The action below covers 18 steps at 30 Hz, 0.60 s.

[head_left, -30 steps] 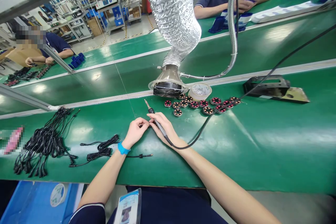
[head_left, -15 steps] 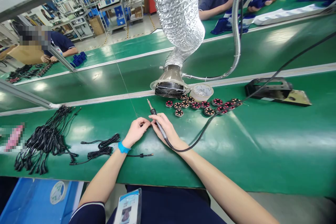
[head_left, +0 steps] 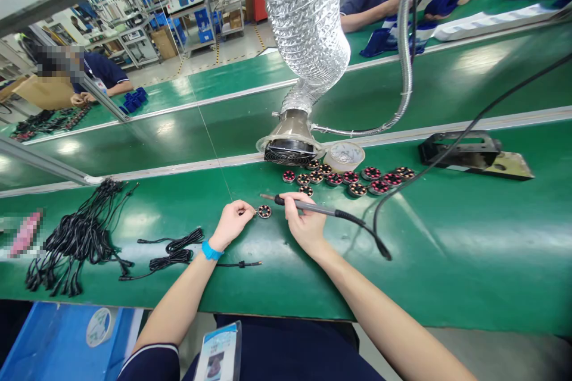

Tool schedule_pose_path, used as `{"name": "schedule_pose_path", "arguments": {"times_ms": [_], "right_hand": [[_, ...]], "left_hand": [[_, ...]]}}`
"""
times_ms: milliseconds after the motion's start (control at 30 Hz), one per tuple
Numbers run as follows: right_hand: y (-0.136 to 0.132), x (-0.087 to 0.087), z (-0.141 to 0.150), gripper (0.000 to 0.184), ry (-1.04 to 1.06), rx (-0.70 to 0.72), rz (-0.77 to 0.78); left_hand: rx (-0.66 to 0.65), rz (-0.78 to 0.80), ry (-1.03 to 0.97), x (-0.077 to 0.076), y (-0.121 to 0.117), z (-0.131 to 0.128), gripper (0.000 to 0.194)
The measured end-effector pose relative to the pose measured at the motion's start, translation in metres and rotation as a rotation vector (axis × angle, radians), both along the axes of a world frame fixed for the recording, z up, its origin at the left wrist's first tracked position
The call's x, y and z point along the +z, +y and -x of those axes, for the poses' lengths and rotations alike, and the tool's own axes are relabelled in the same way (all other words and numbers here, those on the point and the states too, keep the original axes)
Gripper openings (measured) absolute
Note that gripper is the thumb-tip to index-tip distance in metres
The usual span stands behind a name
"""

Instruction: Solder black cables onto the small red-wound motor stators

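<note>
My right hand (head_left: 307, 223) is closed around a soldering iron (head_left: 308, 205), its bare tip pointing left above a small round motor stator (head_left: 264, 211) with copper windings. The iron's tip is close to the stator; whether they touch I cannot tell. At the stator's left edge, my left hand (head_left: 235, 223) pinches with thumb and forefinger. A thin solder wire (head_left: 209, 131) hangs from above and runs down into this hand; the fingers hide its end. Several more stators, with red or copper windings (head_left: 334, 179), lie beyond my right hand.
A fume extractor (head_left: 290, 143) on a foil duct hangs behind the stators, beside a whitish tub (head_left: 344, 156). Black cables (head_left: 83, 238) lie heaped at left, with coiled cables (head_left: 172, 257) nearer. A black stand (head_left: 473, 155) is at right. The iron's cord trails rightward. Co-workers sit across the bench.
My right hand has moved right and turned, swinging the soldering iron from pointing up and away to pointing left. The stator between my hands is now exposed. My left hand has barely moved.
</note>
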State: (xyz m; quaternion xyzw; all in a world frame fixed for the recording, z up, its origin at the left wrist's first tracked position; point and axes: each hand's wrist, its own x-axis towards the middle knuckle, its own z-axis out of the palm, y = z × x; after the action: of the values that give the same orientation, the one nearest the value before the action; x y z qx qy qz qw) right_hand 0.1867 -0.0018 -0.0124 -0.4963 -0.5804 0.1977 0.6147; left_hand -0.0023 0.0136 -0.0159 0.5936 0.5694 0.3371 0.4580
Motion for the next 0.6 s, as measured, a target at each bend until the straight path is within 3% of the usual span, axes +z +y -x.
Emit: {"name": "schedule_pose_path", "arguments": {"times_ms": [167,600], "right_hand": [[-0.0052,-0.0001,-0.0006,0.024,-0.063,0.029,-0.104],[-0.007,-0.0022,0.0055,0.021,-0.138,0.123,-0.144]], "left_hand": [[-0.005,-0.003,0.036,0.0032,-0.0015,-0.0017,0.014],[0.002,-0.001,0.012,0.0043,-0.0014,-0.0026,0.013]]}}
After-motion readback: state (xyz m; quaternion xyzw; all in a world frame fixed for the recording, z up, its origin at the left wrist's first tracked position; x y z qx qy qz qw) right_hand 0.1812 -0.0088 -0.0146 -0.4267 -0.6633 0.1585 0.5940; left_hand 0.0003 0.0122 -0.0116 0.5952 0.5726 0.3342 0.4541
